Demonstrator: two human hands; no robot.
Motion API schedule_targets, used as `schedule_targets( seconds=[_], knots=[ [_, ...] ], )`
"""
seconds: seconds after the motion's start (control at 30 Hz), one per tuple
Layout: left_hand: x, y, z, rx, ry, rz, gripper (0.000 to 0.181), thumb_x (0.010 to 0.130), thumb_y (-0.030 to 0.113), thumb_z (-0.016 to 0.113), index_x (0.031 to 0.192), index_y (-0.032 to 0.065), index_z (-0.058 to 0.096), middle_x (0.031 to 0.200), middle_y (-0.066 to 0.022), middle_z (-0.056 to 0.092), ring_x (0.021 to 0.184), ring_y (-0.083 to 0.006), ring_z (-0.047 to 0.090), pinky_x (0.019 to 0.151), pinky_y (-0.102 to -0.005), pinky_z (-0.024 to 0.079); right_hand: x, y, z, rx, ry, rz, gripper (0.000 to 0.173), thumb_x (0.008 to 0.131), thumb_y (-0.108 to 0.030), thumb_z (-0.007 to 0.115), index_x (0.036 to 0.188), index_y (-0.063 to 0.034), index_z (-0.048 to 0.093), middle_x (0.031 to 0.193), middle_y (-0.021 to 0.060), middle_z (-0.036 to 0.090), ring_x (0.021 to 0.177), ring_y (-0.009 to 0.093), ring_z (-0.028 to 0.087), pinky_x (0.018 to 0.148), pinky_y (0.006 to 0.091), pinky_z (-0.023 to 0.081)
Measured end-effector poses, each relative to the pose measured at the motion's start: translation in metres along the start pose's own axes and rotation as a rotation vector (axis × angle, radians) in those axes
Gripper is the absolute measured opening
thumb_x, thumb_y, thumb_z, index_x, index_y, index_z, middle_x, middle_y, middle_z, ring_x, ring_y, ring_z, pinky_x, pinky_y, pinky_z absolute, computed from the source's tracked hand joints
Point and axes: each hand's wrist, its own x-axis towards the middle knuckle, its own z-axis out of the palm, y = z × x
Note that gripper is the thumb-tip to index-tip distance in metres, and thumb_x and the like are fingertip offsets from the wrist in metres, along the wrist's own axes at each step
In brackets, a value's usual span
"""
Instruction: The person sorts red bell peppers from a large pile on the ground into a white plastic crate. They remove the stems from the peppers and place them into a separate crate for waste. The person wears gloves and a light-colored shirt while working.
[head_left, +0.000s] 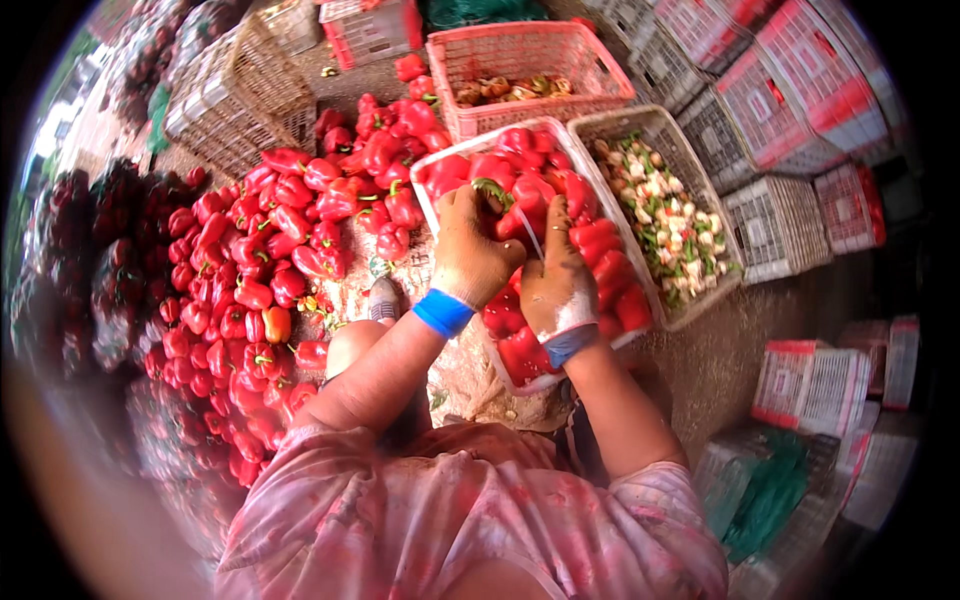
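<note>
Both my hands wear soiled tan work gloves and work over a white plastic crate (499, 369) filled with red bell peppers (596, 240). My left hand (474, 244) is curled around a red bell pepper (512, 226), mostly hidden by the glove; a curved green stem (493, 191) shows at the fingertips. In my right hand (559, 289) is a small knife (531, 232), its thin pale blade angled up and left towards that pepper. The right index finger is stretched out, and the knife's handle is covered by the palm.
Left of the crate spreads a heap of red bell peppers (255, 292). A crate of pale cores and green stems (675, 217) stands at right; a red crate (525, 112) with scraps is beyond. Filled net bags (116, 300) line the left, stacked crates (795, 105) the right.
</note>
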Motion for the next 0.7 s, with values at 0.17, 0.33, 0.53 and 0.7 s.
schedule_targets(
  seconds=[0.17, 0.33, 0.53, 0.7],
  knots=[
    [-0.023, -0.016, 0.03, 0.024, -0.065, -0.069, 0.049, 0.057, 0.002, 0.078, 0.101, 0.0028, 0.057, 0.105, -0.018, 0.053, 0.095, -0.0354, 0.056, 0.084, -0.0398, 0.052, -0.009, 0.047, 0.027, -0.015, -0.111, 0.137, 0.09, 0.084, -0.016, 0.063, 0.157, 0.0001, 0.014, 0.09, 0.0355, 0.064, 0.086, 0.049, 0.066, 0.072, 0.0546, 0.051],
    [-0.002, -0.019, 0.047, 0.034, -0.045, -0.001, 0.041, 0.057, 0.004, 0.079, 0.09, 0.0028, 0.055, 0.093, -0.0161, 0.056, 0.091, -0.0338, 0.054, 0.08, -0.038, 0.049, 0.004, 0.059, 0.027, 0.061, -0.05, 0.159, 0.081, 0.086, -0.013, 0.06, 0.154, 0.0025, 0.018, 0.09, 0.0349, 0.065, 0.086, 0.051, 0.065, 0.072, 0.0558, 0.052],
    [0.023, -0.04, 0.06, -0.794, -0.098, -0.462, 0.031, 0.069, -0.008, 0.067, 0.083, 0.0089, 0.046, 0.074, -0.0023, 0.056, 0.06, -0.0126, 0.055, 0.054, -0.0277, 0.048, 0.006, 0.08, 0.045, 0.087, 0.001, 0.158, 0.081, 0.084, -0.011, 0.056, 0.154, 0.0053, 0.019, 0.09, 0.0317, 0.067, 0.083, 0.046, 0.067, 0.074, 0.0517, 0.054],
    [0.046, -0.056, 0.042, -1.068, -0.017, -0.562, 0.024, 0.07, -0.008, 0.063, 0.081, 0.0066, 0.048, 0.073, -0.0051, 0.057, 0.066, -0.0181, 0.06, 0.067, -0.0294, 0.053, -0.011, 0.107, 0.07, 0.077, -0.218, 0.14, 0.068, 0.086, -0.018, 0.057, 0.147, 0.0047, 0.037, 0.091, 0.0316, 0.066, 0.083, 0.045, 0.068, 0.071, 0.0496, 0.055]
  ],
)
